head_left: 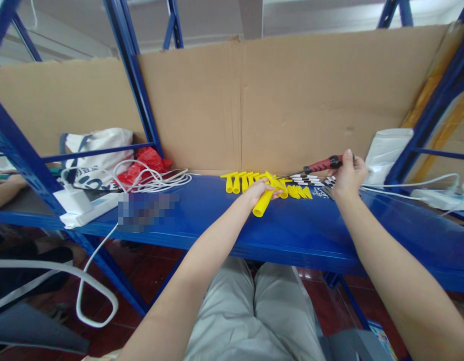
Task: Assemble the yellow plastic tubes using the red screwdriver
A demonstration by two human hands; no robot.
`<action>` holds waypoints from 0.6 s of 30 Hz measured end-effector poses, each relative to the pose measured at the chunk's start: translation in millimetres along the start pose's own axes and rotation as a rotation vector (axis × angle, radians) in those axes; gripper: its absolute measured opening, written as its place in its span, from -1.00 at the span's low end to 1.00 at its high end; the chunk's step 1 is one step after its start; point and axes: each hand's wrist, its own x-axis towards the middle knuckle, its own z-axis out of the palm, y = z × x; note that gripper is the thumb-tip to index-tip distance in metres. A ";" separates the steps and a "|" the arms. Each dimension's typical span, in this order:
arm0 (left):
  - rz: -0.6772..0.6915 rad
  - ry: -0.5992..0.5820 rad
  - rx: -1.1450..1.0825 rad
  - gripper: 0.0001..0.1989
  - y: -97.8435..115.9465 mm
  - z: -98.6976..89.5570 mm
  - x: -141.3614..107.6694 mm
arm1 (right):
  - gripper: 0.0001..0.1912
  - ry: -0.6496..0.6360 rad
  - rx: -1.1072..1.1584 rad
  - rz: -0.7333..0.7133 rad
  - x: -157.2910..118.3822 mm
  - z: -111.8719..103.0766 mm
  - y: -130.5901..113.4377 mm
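Note:
My left hand (262, 192) is closed around a yellow plastic tube (262, 204), its open end toward me. In my right hand (348, 176) is a screwdriver (322, 165) with a red and black handle, held by its butt end. The shaft points left, toward the yellow piece; whether the tip touches it I cannot tell. Behind my left hand stands a row of yellow T-shaped pieces (236, 184). Several small flat yellow pieces (299, 192) lie to the right of that hand. Between my hands are black-and-white sticks (306, 179) and a scatter of tiny parts (320, 192).
A blue metal shelf (201, 220) forms the worktop, with a cardboard panel (292, 100) behind it. Coiled white cable (160, 181), a red plastic bag (143, 165), a cloth bag (104, 143) and a power strip (92, 209) sit left. Another person's hand (9, 183) shows far left.

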 end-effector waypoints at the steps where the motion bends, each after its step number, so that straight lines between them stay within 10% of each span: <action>1: -0.005 -0.020 0.006 -0.33 -0.5 0.0 -0.4 | -0.63 0.000 0.005 -0.009 0.4 -0.1 0.8; 18: -0.054 -0.068 0.097 -0.40 -1.0 3.4 -2.4 | -0.52 -0.118 -0.168 -0.086 10.1 -9.1 21.8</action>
